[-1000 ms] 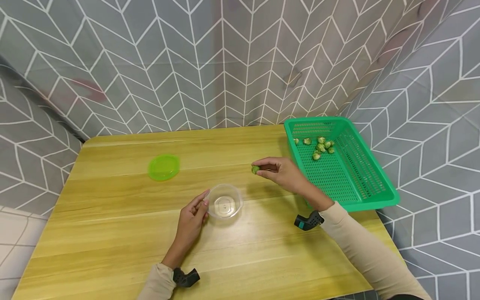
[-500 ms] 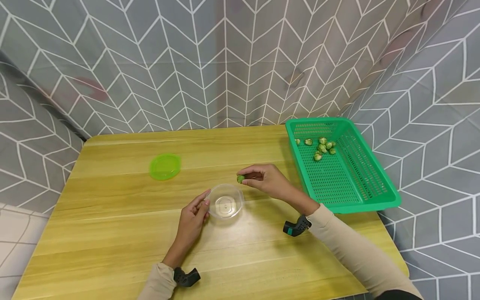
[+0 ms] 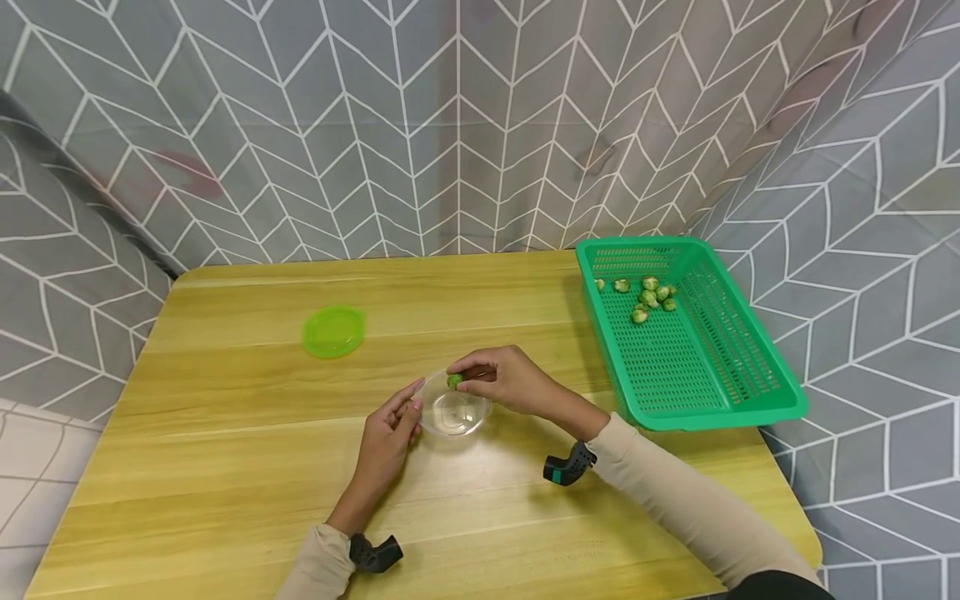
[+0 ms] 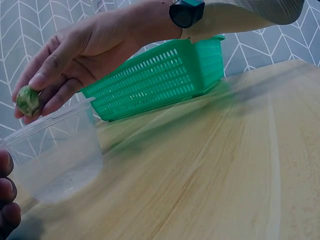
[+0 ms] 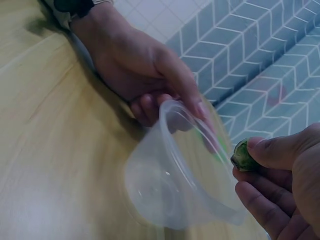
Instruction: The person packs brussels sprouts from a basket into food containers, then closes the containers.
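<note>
The wooden table [image 3: 225, 467] runs back to a far edge close against the curtain [image 3: 375, 125], its far left corner rounded; a broad stretch of board lies between the lid [image 3: 333, 332] and the green basket [image 3: 690, 375], and another in front of the tub [image 3: 453, 421], leaving room on those sides. The basket stands at the right edge, its rim reaching past the board as the head camera sees it. The person's right hand [image 3: 510, 382] pinches one Brussels sprout [image 3: 454, 381] between thumb and fingertips, holding it just above the tub's opening, apart from the rim. The left hand [image 3: 386, 433] grips the tub at its left side, thumb and fingers on its wall and rim. The tub is clear, thin plastic, round-mouthed and narrowing to its base; the lid is translucent lime-green plastic, rounded and lying flat; the basket is rigid, rectangular, with slotted walls and a perforated floor. The table shows long, streaky yellow grain, and the grey curtain carries white chevron lines. One tub, one lid and one basket are in view, with two beige sleeves [image 3: 645, 475]; at least seven sprouts [image 3: 648, 298] lie in the basket's far part, overlapping too much for an exact count.
</note>
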Demonstrator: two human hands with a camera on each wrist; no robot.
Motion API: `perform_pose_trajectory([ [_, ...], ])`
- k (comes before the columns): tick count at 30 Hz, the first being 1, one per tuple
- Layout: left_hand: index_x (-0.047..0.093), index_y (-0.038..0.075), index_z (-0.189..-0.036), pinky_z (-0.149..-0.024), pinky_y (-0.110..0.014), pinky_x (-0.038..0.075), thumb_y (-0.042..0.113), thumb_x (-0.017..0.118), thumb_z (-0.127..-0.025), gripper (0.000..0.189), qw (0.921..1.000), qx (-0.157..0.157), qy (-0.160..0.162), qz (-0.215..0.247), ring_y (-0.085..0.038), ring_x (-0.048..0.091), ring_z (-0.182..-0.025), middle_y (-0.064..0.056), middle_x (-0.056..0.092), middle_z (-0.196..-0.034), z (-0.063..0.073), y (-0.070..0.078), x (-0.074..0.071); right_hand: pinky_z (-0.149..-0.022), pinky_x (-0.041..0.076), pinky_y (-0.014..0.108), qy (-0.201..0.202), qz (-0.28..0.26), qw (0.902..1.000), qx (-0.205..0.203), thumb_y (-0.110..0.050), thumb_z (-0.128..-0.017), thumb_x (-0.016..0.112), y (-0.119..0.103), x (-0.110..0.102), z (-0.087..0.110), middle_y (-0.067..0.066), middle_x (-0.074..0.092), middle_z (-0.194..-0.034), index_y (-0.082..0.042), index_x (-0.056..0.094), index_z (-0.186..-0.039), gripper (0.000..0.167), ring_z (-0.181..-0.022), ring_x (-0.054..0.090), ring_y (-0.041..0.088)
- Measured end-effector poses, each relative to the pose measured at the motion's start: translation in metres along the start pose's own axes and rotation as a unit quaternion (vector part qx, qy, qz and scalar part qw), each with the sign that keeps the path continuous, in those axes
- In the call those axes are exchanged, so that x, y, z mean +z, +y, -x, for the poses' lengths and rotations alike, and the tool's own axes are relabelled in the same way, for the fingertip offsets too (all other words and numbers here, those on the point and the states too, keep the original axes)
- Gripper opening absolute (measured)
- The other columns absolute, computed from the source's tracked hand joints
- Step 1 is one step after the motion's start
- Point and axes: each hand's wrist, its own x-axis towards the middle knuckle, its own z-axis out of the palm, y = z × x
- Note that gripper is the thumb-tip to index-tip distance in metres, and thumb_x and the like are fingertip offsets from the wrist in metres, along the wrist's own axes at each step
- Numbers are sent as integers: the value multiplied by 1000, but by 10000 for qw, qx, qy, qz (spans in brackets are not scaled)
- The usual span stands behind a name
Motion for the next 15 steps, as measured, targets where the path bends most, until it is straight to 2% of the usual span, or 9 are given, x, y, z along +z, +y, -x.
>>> perform_pose_trajectory([
  [3,59,0,-139,-53,-20,41,11,57,-104,36,10000,10,-5,-28,-12,48,-59,-23,54,-74,0,0,-1,-86,57,37,-108,181,9998,-68,-1,-92,72,0,8,-4,16,73,-112,4,70,-120,29,-101,72,28],
  [8,59,0,-138,-53,-21,42,11,56,-104,36,10000,17,-12,53,-12,49,-59,-29,52,-76,-1,0,-2,-85,56,26,-286,867,9956,-197,-8,-92,74,-1,18,-9,4,74,-111,-3,73,-118,27,-100,71,13],
  [12,60,1,-138,-54,-22,42,11,56,-105,35,9998,-33,-36,185,-14,50,-61,-36,51,-79,-1,0,-2,-87,54,23,-475,1319,9899,-196,-8,-93,72,-1,24,-12,4,73,-113,-5,73,-119,26,-103,70,12],
  [15,59,1,-139,-54,-23,42,11,56,-105,36,9997,-75,-60,216,-15,49,-61,-31,53,-78,-1,-1,-2,-85,54,21,-588,1634,9847,-151,-9,-94,72,-2,28,-14,4,74,-113,-6,73,-119,26,-103,70,12],
])
